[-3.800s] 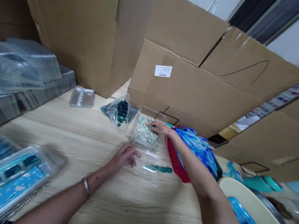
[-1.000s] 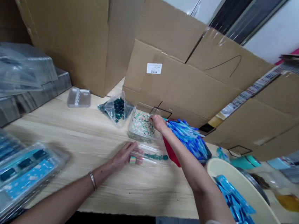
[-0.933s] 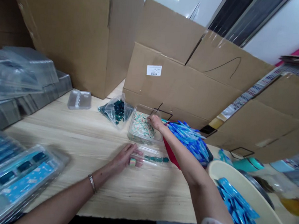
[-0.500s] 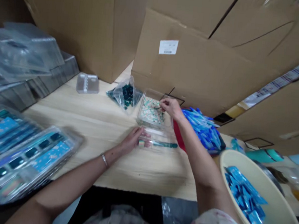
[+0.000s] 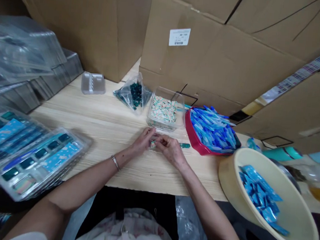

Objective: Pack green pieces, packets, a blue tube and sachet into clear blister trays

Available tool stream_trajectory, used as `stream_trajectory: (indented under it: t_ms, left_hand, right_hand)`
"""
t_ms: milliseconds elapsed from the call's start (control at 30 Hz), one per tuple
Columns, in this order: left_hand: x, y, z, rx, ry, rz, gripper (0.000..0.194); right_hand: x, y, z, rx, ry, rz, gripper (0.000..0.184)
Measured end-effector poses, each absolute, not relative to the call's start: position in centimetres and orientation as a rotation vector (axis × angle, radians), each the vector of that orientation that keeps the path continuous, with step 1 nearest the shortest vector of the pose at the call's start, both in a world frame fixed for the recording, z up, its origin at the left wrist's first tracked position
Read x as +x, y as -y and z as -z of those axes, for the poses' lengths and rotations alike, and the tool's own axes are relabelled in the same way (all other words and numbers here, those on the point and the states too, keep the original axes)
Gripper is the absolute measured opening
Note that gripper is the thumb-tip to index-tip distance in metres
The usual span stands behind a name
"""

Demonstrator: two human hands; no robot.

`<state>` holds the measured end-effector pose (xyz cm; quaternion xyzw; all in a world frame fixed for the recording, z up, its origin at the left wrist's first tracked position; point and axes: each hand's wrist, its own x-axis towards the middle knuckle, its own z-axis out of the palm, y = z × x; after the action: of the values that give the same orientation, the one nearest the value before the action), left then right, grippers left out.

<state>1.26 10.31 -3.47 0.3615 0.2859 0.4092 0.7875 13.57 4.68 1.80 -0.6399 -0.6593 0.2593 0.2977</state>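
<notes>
My left hand [image 5: 143, 141] grips the left end of a small clear plastic tray [image 5: 161, 132] on the table. Dark green pieces [image 5: 185, 146] lie in a row at the tray's right end. Over the tray's left part, my right hand [image 5: 170, 148] has thumb and fingers pinched together. Whatever lies between those fingertips is too small or hidden to make out. Just behind the tray stands a clear box [image 5: 164, 111] full of small white and green chips. A clear bag [image 5: 135, 95] of dark green pieces sits to its left.
At right are a red tray [image 5: 199, 148] of blue pen-like sticks and a cream basin [image 5: 225, 175] with blue packets. Stacked filled packs [image 5: 40, 153] and clear plastic shells [image 5: 32, 58] are at left. Cardboard boxes [image 5: 210, 64] wall the back.
My right hand has come back from the box of chips to the tray, fingers pinched. My left hand stays on the tray's left end. The view has shifted slightly.
</notes>
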Motion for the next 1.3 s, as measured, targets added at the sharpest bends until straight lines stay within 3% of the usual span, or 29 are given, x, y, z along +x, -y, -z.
stream_trajectory:
  t_ms: [333, 467, 633, 867, 967, 1067, 1300]
  left_hand:
    - [1.0, -10.2, 3.0, 0.799, -0.623, -0.856, 0.032]
    - [0.8, -10.2, 2.3, 0.804, -0.612, -0.808, 0.031]
    - [0.5, -9.9, 1.3, 0.813, -0.647, -0.727, 0.029]
    - [0.2, -10.2, 1.5, 0.87, -0.696, -0.636, 0.033]
    - [0.3, -10.4, 1.1, 0.867, -0.763, -0.607, 0.031]
    - [0.5, -10.3, 0.7, 0.853, -0.81, -0.608, 0.025]
    - [0.7, -10.1, 0.8, 0.841, -0.786, -0.619, 0.02]
  right_hand:
    - [11.4, -2.8, -1.8, -1.851, 1.858, -0.11, 0.009]
    - [15.6, -1.6, -3.9, -2.042, 1.757, 0.021, 0.023]
    - [24.2, 1.2, -6.0, -2.325, 1.6, 0.396, 0.024]
    - [34.1, 5.9, -9.8, -2.713, 1.606, 0.467, 0.029]
    - [37.7, 8.7, -10.4, -2.946, 1.481, 0.135, 0.028]
    - [40.6, 10.9, -9.0, -3.019, 1.434, -0.099, 0.03]
    - [43.0, 11.6, -4.7, -3.051, 1.343, -0.085, 0.021]
